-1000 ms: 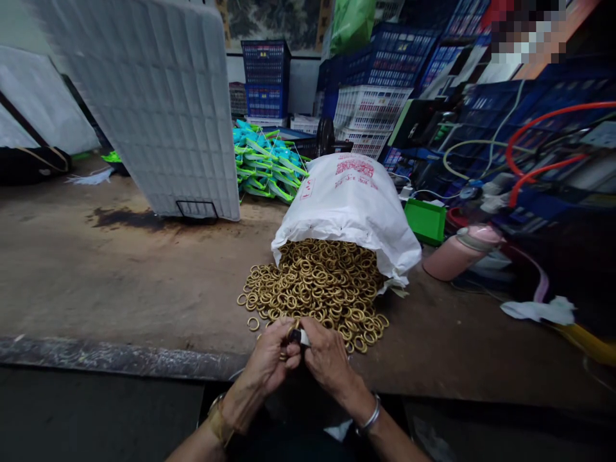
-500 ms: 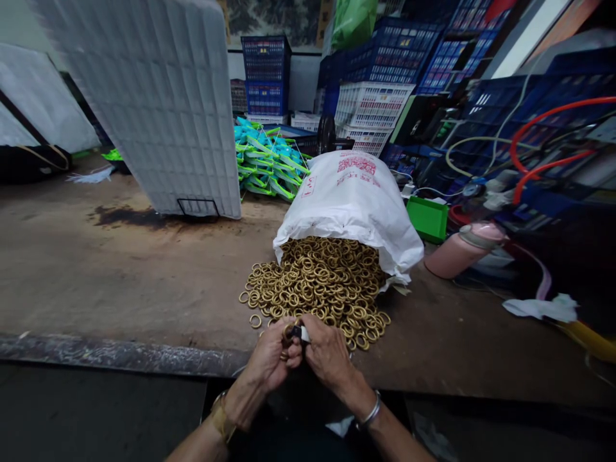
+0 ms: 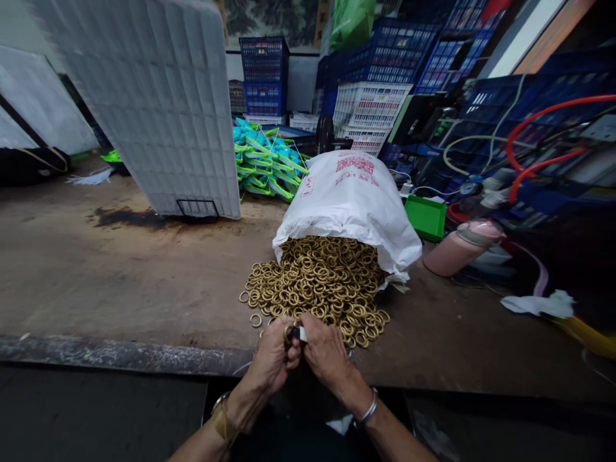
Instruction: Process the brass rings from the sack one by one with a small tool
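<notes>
My left hand (image 3: 274, 353) is closed in a pinch on a brass-coloured ring (image 3: 287, 332) at the table's front edge. My right hand (image 3: 327, 353) meets it fingertip to fingertip, its fingers bent and closed. Between the two hands shows a small black and white piece (image 3: 301, 333); whether the right hand holds it or wears it on the thumb is unclear. Just beyond the hands lies a heap of brass-coloured rings (image 3: 317, 282), spilling from the mouth of a white woven sack (image 3: 341, 199) with red print, which rests on its side.
A tall pale ribbed panel (image 3: 163, 115) stands left on the wooden table (image 3: 120, 276). Green and blue pieces (image 3: 267, 160) are piled behind. Right of the sack are a green tray (image 3: 425, 218), a pink bottle (image 3: 459, 247) and hoses (image 3: 524, 138). Stacked crates (image 3: 373, 106) fill the back.
Both hands stay together at nearly the same spot, with only small finger movements around the ring. The heap and the sack look the same; the view shifts slightly.
</notes>
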Tool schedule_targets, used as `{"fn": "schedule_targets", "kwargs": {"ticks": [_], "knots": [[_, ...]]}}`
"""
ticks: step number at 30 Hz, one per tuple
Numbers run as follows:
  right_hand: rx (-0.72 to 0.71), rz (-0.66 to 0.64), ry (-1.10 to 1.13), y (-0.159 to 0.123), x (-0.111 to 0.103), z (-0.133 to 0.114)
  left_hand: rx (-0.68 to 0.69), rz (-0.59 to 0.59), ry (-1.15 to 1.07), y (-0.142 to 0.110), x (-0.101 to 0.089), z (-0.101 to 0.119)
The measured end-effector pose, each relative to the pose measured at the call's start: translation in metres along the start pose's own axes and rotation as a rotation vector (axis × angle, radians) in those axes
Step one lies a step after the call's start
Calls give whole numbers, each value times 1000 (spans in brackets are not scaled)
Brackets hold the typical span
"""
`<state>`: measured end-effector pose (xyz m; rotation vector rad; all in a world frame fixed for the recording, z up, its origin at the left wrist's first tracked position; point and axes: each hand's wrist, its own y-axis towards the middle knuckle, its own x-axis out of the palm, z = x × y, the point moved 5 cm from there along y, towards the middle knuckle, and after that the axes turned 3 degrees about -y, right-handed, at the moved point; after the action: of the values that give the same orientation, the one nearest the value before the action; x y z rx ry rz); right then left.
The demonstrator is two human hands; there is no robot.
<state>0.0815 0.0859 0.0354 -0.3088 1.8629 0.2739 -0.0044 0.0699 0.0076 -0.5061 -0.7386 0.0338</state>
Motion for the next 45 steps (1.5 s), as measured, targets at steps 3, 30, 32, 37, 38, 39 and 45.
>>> {"fn": "schedule_targets", "kwargs": {"ticks": [3, 30, 32, 37, 38, 39, 45], "knots": [[40, -15, -53, 2, 1, 1, 12, 18, 11, -3, 0, 1], [123, 31, -127, -21, 39, 17, -168, 6, -255, -36, -56, -29], [122, 50, -107, -21, 41, 19, -168, -6, -232, -33, -53, -29], [103, 90, 108, -14, 36, 27, -88, -20, -55, -25, -39, -20], [99, 105, 182, -12, 32, 28, -46, -21, -8, -22, -35, -17], [99, 122, 264, -9, 28, 30, 1, -21, 34, -19, -32, -15], [194, 143, 835, 2, 17, 38, 189, 19, 207, -2, -21, -6]]}}
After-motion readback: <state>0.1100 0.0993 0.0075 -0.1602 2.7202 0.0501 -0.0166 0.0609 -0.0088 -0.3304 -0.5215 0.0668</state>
